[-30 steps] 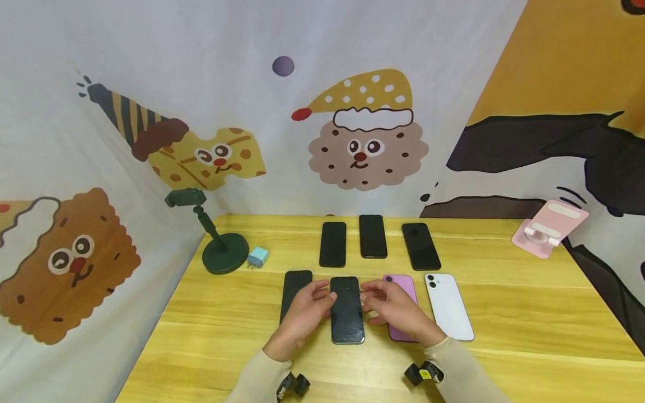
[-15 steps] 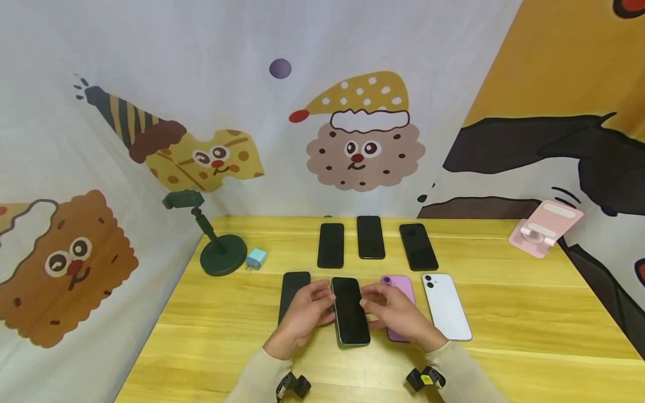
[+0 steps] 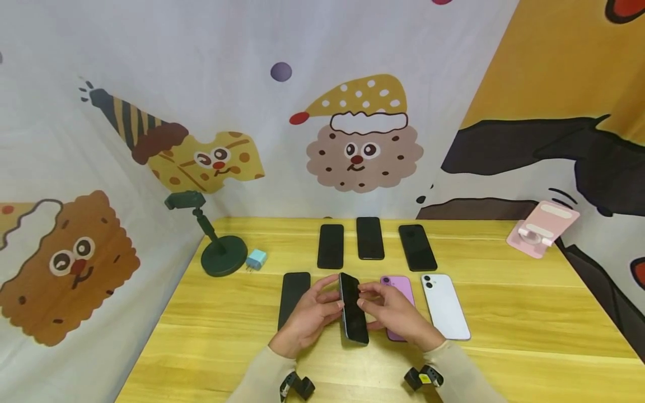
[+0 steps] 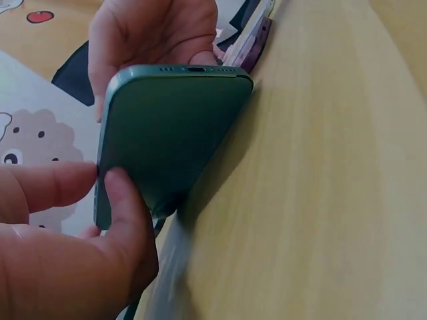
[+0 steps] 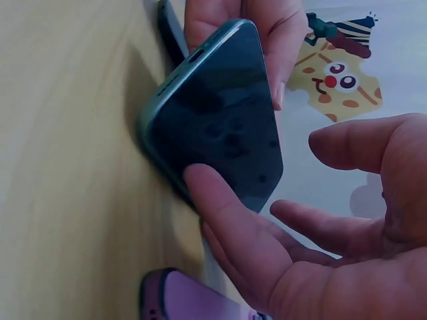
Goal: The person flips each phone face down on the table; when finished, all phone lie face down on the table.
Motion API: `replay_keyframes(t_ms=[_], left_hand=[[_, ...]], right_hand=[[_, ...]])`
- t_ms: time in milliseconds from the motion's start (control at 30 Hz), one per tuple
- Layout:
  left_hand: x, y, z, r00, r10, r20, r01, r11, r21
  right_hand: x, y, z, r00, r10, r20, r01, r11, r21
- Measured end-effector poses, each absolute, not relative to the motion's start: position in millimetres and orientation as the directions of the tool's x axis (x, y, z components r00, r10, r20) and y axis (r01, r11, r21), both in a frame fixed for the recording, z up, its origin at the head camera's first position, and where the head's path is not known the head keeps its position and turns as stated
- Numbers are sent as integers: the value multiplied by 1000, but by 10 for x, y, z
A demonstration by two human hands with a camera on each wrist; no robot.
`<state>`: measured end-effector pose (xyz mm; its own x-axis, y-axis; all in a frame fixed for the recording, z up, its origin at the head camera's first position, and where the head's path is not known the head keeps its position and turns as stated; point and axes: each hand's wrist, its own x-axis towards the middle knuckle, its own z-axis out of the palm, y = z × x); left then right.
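Note:
A dark green phone [image 3: 353, 308] stands tilted on one long edge on the yellow wooden table [image 3: 529, 313], its black screen facing right. My left hand [image 3: 309, 316] grips it from the left: in the left wrist view the thumb and a finger of that left hand [image 4: 100, 193] pinch the green back of the phone [image 4: 167, 140]. My right hand [image 3: 395, 313] is on the screen side. In the right wrist view the thumb of the right hand [image 5: 287, 220] lies on the phone's glass [image 5: 227, 120], with the other fingers spread off it.
A black phone [image 3: 292, 296] lies left of my hands; a purple phone [image 3: 400, 291] and a white phone [image 3: 445, 307] lie to the right. Three black phones [image 3: 370, 238] form a back row. A green stand [image 3: 221, 257], blue charger [image 3: 257, 259] and pink holder [image 3: 541, 228] stand near the backdrop.
The dark green phone lay flat between my hands; its left side has been raised, so it now stands tilted on its long edge. The other phones have not moved.

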<state>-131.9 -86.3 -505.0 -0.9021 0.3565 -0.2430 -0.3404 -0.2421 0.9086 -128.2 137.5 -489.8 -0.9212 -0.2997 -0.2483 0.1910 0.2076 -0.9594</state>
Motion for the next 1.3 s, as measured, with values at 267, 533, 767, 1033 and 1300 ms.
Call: replay_keyframes(t_ms=[267, 533, 767, 1033, 1300], left_hand=[[-1327, -768, -5023, -849, 456, -267, -398, -218, 891], [-1300, -690, -4996, -836, 465, -291, -383, -114, 917], [-1275, -668, -4975, -826, 478, -300, -373, -64, 925], [-1293, -727, -4992, -844, 429, -323, -404, -111, 908], [-1329, -807, -5042, -832, 452, -320, -453, -222, 864]], right_hand=[[-1267, 1399, -4846, -897, -365, -249, 207, 150, -967], [-1238, 1371, -4837, -891, -370, -262, 227, 136, -964], [-1240, 1373, -4830, -911, -329, -248, 207, 154, -966], [-1246, 1420, -4765, -940, -267, -213, 159, 210, -965], [-1238, 1415, -4605, -952, -251, -175, 127, 198, -972]])
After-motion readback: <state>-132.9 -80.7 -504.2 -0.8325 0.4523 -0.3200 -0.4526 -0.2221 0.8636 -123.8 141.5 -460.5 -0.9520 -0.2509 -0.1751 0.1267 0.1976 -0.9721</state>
